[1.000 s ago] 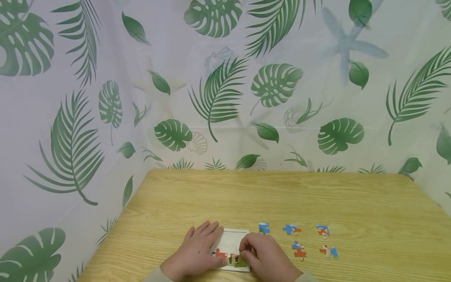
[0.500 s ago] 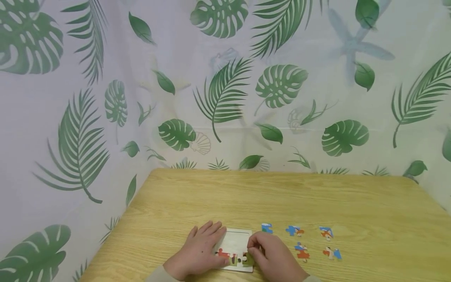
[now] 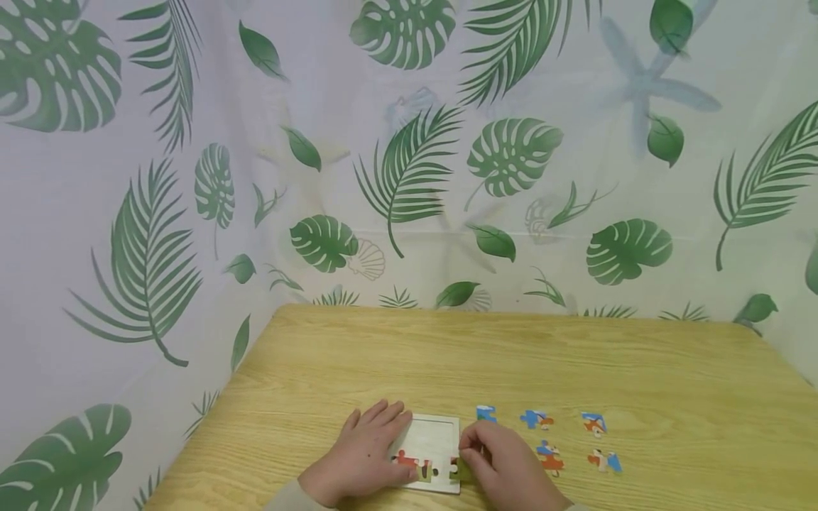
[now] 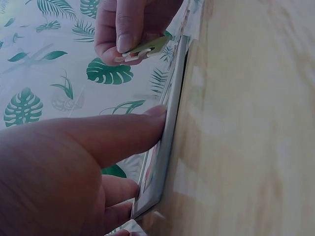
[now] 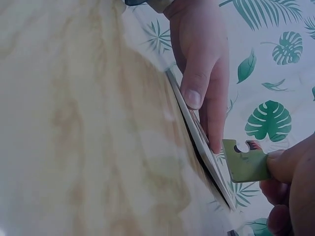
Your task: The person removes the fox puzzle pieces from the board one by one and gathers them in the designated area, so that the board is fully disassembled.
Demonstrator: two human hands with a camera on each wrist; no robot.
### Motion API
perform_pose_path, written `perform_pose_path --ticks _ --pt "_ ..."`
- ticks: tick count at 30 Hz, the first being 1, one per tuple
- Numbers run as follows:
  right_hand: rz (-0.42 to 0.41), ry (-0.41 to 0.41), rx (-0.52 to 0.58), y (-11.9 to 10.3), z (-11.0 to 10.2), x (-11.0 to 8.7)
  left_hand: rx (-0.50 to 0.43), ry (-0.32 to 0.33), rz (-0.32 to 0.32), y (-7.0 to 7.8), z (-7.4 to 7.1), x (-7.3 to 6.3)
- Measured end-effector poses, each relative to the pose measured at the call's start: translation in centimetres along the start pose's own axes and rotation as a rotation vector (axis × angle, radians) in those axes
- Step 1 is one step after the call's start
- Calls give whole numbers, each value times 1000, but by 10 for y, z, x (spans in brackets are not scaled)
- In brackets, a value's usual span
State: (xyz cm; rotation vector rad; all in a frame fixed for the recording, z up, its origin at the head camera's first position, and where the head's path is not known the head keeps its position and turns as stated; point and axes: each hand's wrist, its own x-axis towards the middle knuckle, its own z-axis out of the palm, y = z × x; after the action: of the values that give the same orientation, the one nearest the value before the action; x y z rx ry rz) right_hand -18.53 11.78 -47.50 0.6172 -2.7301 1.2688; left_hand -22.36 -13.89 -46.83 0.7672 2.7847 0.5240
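Note:
A shallow white puzzle tray (image 3: 436, 434) lies near the front of the table. My left hand (image 3: 364, 454) rests spread over its left side, with the thumb on the puzzle pieces in the bottom row. A red piece (image 3: 404, 459) and a green-and-dark piece (image 3: 424, 471) show there beside the thumb. Between thumb and fingers, my right hand (image 3: 508, 465) pinches a green corner puzzle piece (image 5: 248, 167) with a rounded notch. That piece is held upright at the tray's lower right edge, raised above the tray in the left wrist view.
Several loose pieces lie right of the tray: a blue-and-green one (image 3: 486, 413), a blue-and-orange one (image 3: 537, 419), a fox-coloured one (image 3: 594, 424), a red-and-blue one (image 3: 549, 458) and a white-and-blue one (image 3: 603, 461). Leaf-patterned curtain (image 3: 396, 270) surrounds the wooden table (image 3: 358, 355).
My right hand has moved right with the green piece, away from the green-and-dark piece in the tray. The left hand keeps its place on the tray. The head view has shifted slightly.

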Motion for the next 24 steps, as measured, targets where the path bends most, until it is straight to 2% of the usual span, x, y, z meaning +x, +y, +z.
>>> perform_pose_path --ticks 5,17,24 --pt "22 -19 15 3 -3 -1 -10 -9 16 -1 -2 -1" --pt "33 -38 74 12 -9 -6 8 -16 2 -1 -2 1" --pt "87 -35 43 13 -18 -11 -2 -19 -5 0 -2 0"
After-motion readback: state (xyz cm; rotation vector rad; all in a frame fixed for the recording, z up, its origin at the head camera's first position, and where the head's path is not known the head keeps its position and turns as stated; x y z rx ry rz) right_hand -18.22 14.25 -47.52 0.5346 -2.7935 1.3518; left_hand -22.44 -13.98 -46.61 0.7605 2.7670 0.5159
